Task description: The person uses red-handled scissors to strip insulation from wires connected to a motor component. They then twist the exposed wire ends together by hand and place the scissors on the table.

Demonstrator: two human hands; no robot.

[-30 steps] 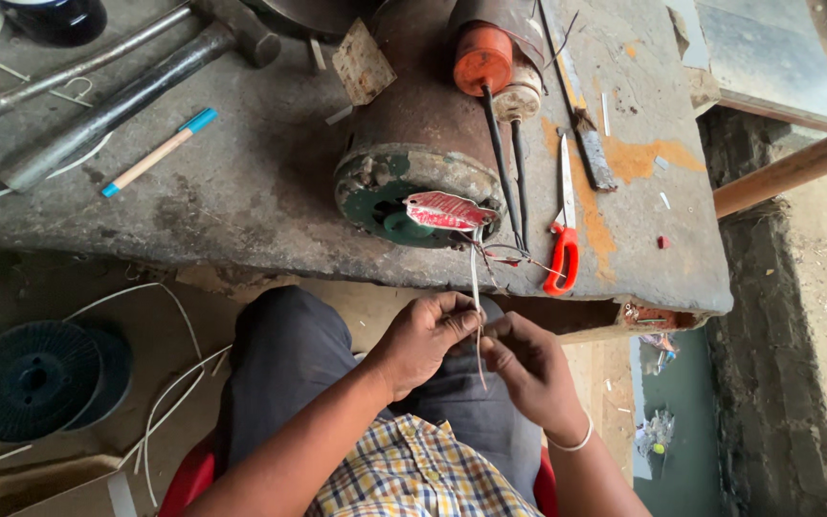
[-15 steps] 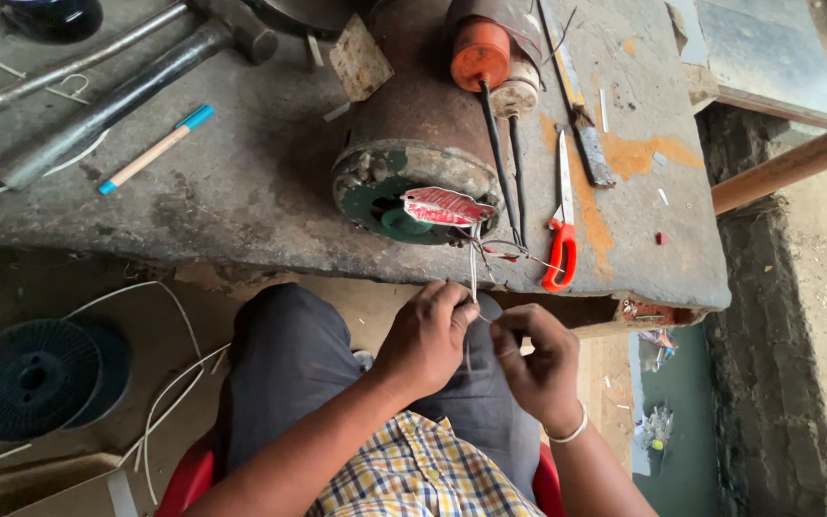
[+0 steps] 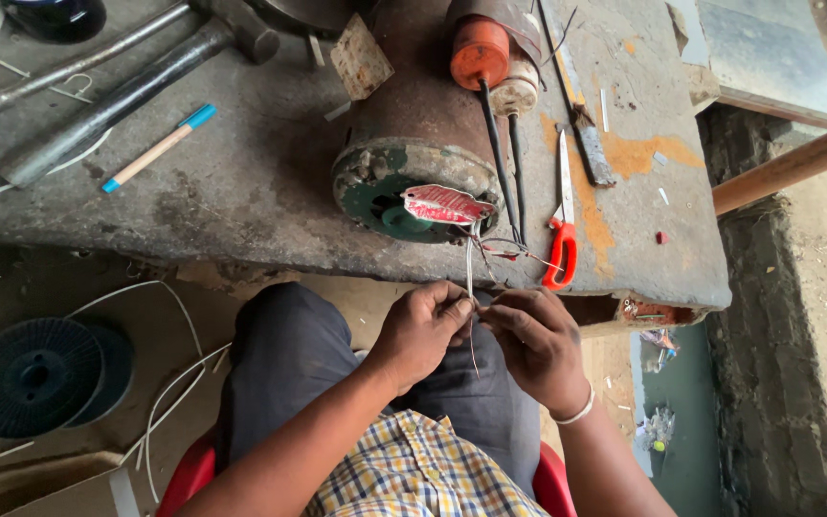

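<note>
— What have the hands got?

— Left hand (image 3: 425,330) and right hand (image 3: 535,343) meet over the lap; the fingers (image 3: 458,311) of both are pinched shut on thin wires (image 3: 470,273) that run up from them to the motor (image 3: 418,153) on the surface (image 3: 241,182).

— Risk?

— I'd say a hard tug could snap a strand or tear it from the winding above the fingers. Bare ends may prick a fingertip. Scissors (image 3: 562,225) lie up and right of the fingers, apart.
</note>
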